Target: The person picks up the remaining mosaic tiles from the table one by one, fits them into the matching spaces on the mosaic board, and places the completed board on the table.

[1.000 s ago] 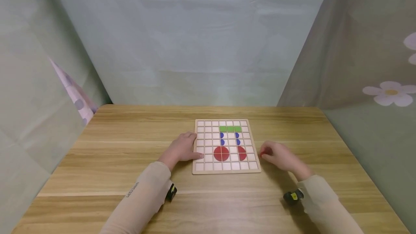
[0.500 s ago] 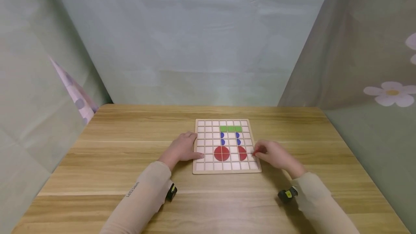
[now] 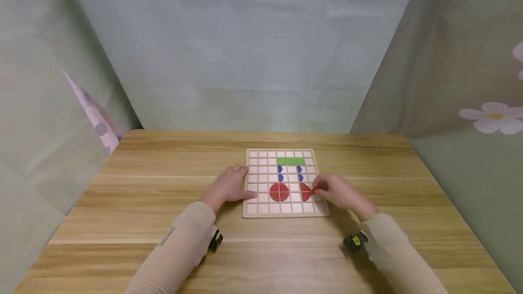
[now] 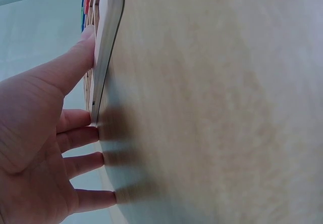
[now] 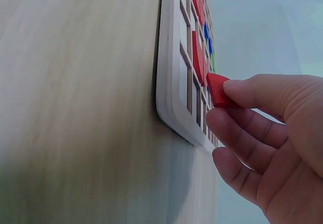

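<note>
A wooden grid board (image 3: 286, 215) lies flat on the table. Set in its cells are three green squares (image 3: 291, 161), several blue half-round pieces (image 3: 280, 169), a full red circle (image 3: 279, 192) of quarter pieces and a red half circle (image 3: 304, 192). My left hand (image 3: 227, 186) rests at the board's left edge, thumb on top and spread fingers along the side. My right hand (image 3: 338, 192) pinches a red quarter-circle tile (image 5: 221, 90) between thumb and fingers, above the board's right cells beside the red half circle. The fingers partly hide that tile in the head view.
The wood-grain table (image 3: 163, 162) extends around the board on all sides. Pale cloth curtains (image 3: 253, 58) hang behind it and at both sides. Each wrist wears a small black camera (image 3: 354, 241).
The right hand has moved left with the red quarter-circle tile, from beside the board to over its right cells. My left hand stays in place.
</note>
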{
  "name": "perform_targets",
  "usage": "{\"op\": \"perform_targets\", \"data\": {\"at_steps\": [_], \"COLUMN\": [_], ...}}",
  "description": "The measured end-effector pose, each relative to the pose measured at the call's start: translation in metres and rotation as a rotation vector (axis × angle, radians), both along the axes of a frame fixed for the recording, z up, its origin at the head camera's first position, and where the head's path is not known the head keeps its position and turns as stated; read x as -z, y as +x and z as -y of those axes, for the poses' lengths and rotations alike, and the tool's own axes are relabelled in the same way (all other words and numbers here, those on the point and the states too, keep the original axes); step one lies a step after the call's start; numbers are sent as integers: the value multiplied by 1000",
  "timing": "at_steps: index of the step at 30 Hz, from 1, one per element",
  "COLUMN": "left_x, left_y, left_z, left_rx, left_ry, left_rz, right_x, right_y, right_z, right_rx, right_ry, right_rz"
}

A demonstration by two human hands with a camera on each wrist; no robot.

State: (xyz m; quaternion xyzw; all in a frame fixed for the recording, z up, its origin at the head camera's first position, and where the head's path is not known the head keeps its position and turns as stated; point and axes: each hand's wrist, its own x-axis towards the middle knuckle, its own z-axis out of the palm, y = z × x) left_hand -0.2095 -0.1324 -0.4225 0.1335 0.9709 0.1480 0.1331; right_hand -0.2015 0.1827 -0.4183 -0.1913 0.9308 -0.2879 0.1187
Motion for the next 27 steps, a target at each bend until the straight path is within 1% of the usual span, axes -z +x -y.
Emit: {"op": "perform_targets", "data": {"at_steps": [3, 10, 18, 27], "left_x": [-1, -2, -1, 2], "left_y": [0, 0, 1, 0], "left_z": [0, -1, 0, 1], "left_rx": [1, 4, 9, 8], "left_ry": [0, -5, 0, -1], "left_rz": [2, 2, 1, -2], "right_x": [0, 0, -1, -3], "right_y": [-1, -2, -3, -6], "right_z": [3, 11, 19, 26], "right_rx": [5, -9, -28, -69], "right_ry": [-6, -17, -29, -48], "right_rz": [9, -1, 6, -29]}}
